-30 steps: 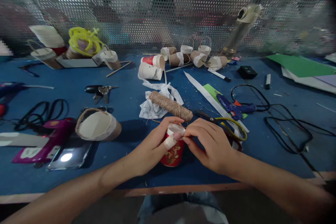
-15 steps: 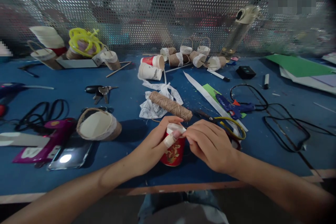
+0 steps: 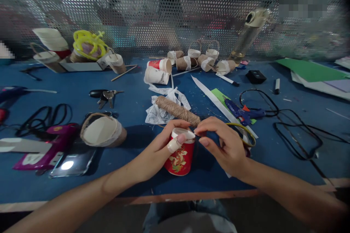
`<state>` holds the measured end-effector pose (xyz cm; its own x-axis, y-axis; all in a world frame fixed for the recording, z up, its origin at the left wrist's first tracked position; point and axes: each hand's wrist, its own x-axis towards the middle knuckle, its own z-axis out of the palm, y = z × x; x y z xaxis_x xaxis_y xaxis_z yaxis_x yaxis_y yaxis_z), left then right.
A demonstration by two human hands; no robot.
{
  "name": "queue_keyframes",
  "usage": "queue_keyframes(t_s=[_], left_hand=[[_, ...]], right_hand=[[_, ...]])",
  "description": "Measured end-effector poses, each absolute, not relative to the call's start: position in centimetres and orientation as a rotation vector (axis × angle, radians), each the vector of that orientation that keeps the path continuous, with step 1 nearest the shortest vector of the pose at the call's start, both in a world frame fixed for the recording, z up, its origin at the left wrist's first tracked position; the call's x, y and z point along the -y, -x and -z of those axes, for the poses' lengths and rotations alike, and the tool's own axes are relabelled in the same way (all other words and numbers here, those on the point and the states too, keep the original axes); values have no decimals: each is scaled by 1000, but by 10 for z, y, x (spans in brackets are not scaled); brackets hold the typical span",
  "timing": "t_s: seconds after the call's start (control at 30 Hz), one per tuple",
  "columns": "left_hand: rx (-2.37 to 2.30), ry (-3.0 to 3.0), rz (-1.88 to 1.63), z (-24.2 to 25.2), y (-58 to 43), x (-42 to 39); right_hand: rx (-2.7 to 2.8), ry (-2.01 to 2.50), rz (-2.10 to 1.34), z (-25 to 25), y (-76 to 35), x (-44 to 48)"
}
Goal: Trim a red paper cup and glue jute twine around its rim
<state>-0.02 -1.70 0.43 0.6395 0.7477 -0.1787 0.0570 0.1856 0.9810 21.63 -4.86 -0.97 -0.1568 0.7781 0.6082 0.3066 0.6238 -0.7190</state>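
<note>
My left hand (image 3: pixel 161 145) grips a red paper cup (image 3: pixel 179 158) with a gold pattern; the bandaged thumb lies over the near rim and the fingers go round the far side. The cup is upright, its white inside showing. At the cup's right, my right hand (image 3: pixel 225 145) has its thumb and index finger apart, the index fingertip close to the rim. I see nothing held there. Just beyond the cup lies a roll of brown twine (image 3: pixel 177 110) on white lace ribbon (image 3: pixel 158 113). Yellow-handled scissors (image 3: pixel 253 136) are partly hidden behind my right hand.
On the left are a twine-wrapped cup (image 3: pixel 102 131), a phone (image 3: pixel 72 162), a purple glue gun (image 3: pixel 58 145) and keys (image 3: pixel 108 96). A blue glue gun (image 3: pixel 243 111) with a looping cord lies right. Small twine-covered cups (image 3: pixel 186 62) and a bottle (image 3: pixel 247 36) stand near the perforated metal screen.
My right hand has come off the cup's rim and its fingers have spread. The cup has turned more upright, showing more of its front and opening. My left hand keeps its hold.
</note>
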Motion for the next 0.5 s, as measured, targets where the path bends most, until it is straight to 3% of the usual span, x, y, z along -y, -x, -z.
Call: queue_keyframes(t_s=[0.17,0.4,0.5], left_hand=[[-759,-1415,-547,-1,0,17],[-745,-1546,-579,-1,0,17],[-742,-1545,-610,-2,0,16]], right_hand=[[1801,852,-507,9,-211,49],[1703,897,-753,9,-210,54],[1827,878,-623,13,-211,53]])
